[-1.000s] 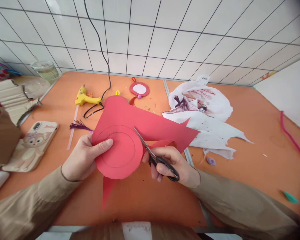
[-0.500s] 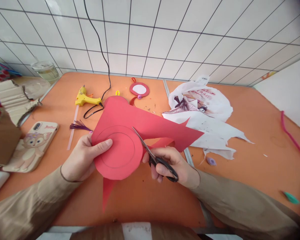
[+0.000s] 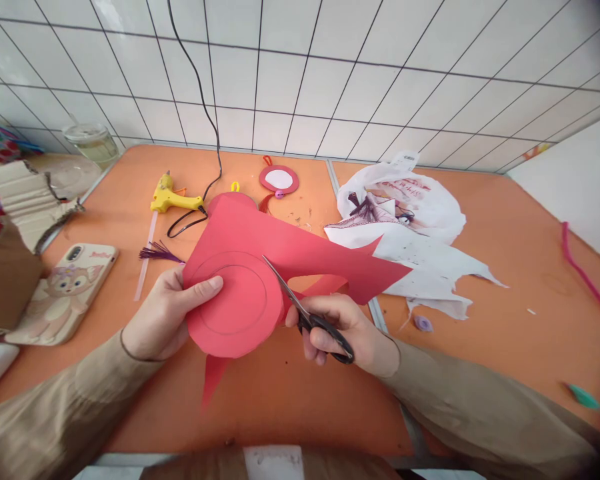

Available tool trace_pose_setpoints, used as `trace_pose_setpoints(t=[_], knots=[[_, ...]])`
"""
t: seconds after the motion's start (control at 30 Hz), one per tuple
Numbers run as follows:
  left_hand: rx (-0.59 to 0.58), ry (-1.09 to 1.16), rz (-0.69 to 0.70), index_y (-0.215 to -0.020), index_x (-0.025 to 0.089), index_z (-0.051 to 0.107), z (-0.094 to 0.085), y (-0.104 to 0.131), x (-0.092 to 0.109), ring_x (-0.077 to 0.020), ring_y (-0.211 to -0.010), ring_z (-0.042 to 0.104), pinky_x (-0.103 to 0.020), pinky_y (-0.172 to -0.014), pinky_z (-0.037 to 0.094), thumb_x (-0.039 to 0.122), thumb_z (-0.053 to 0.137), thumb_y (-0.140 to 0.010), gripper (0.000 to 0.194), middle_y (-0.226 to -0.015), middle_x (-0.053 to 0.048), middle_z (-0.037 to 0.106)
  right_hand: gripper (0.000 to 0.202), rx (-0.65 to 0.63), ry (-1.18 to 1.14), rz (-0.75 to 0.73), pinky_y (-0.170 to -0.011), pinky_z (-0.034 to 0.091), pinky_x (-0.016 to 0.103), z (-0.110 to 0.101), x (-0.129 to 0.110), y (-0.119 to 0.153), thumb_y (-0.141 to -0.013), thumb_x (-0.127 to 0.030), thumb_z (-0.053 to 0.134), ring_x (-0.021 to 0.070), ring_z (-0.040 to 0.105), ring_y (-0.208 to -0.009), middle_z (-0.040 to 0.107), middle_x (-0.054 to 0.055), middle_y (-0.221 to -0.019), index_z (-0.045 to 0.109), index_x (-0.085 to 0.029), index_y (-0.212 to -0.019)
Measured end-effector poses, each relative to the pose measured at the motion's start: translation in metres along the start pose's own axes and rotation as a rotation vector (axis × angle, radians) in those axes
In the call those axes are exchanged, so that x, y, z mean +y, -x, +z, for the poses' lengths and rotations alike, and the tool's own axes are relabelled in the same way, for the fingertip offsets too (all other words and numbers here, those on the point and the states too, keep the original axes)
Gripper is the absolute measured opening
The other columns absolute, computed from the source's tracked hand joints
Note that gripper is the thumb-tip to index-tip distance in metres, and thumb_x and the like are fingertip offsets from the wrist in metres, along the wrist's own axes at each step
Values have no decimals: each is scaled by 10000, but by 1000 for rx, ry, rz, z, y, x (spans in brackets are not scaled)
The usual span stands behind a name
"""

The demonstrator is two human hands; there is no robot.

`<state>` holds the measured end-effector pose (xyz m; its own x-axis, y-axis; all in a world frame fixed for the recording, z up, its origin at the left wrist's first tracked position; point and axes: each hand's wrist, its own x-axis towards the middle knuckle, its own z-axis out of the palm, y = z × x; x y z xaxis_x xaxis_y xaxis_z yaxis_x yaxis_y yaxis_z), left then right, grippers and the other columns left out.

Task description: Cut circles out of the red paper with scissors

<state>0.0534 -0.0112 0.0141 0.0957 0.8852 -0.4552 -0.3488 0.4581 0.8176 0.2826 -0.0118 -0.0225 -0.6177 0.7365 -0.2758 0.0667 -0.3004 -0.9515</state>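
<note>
My left hand (image 3: 167,310) pinches the left side of a red sheet of paper (image 3: 250,233), thumb on top and fingers beneath. Two pencilled rings mark the sheet, and its lower right part is cut along the outer ring into a rounded edge. In my right hand (image 3: 343,330) is a pair of scissors (image 3: 305,313) with black handles, my fingers closed in the loops. The blades lie at the right side of the outer ring, pointing up and left. A cut strip of the paper spreads to the right, and a pointed scrap hangs below the disc.
Behind the paper lie a yellow glue gun (image 3: 173,199) with a black cord and a red ring ornament (image 3: 279,179). A white plastic bag (image 3: 430,207) and torn white paper sit right. At left are a phone (image 3: 63,293), a cardboard box (image 3: 7,280) and a lidded cup (image 3: 90,141).
The red paper has shifted and turned slightly, its disc part moving a little left. The scissors stay almost in place at the ring's right edge. Both hands keep their hold.
</note>
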Motion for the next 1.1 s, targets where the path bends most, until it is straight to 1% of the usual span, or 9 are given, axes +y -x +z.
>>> trace_pose_setpoints(t=[0.3,0.47,0.57,0.7,0.8,0.97,1.1], knots=[[-32,15,-18,-716,122,720,-8,-7,-4,-162,-499,645,-196,-463,504,192,728,-627,114,-627,-71,721,509,-43,-92,16,-415,468,191,-2,0,0,-652,-558,641,93,544,-440,586,19,-548,574,-99,-861],[-54,25,-26,-718,125,719,-7,-7,-4,-153,-496,643,-191,-469,509,175,725,-633,99,-630,-61,721,479,-68,-125,-20,-416,457,184,-5,0,1,-690,-519,630,92,546,-453,597,28,-561,595,-88,-897],[-50,6,-30,-720,115,718,-7,-7,-4,-170,-511,650,-206,-477,515,180,723,-634,108,-619,-76,718,456,-93,-137,-29,-423,454,180,-6,1,0,-701,-507,625,88,545,-462,595,21,-566,599,-99,-904],[-62,3,-20,-708,115,720,-5,-6,-7,-180,-505,647,-215,-464,512,197,740,-609,130,-585,-81,707,462,-81,-128,-26,-429,455,195,-5,2,0,-700,-518,619,87,539,-443,598,15,-568,595,-109,-913],[-36,10,-17,-709,129,719,-3,-4,-10,-167,-495,639,-207,-458,504,200,729,-621,113,-596,-71,709,471,-66,-113,-14,-443,458,210,-4,3,0,-705,-532,608,95,545,-446,606,22,-582,582,-117,-927],[-36,45,-50,-735,131,711,0,-1,-14,-167,-551,645,-217,-509,515,193,727,-625,128,-644,-69,713,436,-54,-115,-17,-445,454,215,-3,4,0,-710,-514,616,101,555,-446,608,25,-583,570,-106,-859],[-36,24,-54,-718,133,698,-1,-2,-16,-150,-518,629,-225,-526,521,208,713,-647,104,-578,-43,678,407,-49,-129,-42,-442,446,194,-3,4,-1,-726,-486,615,89,555,-442,605,27,-574,577,-96,-833]])
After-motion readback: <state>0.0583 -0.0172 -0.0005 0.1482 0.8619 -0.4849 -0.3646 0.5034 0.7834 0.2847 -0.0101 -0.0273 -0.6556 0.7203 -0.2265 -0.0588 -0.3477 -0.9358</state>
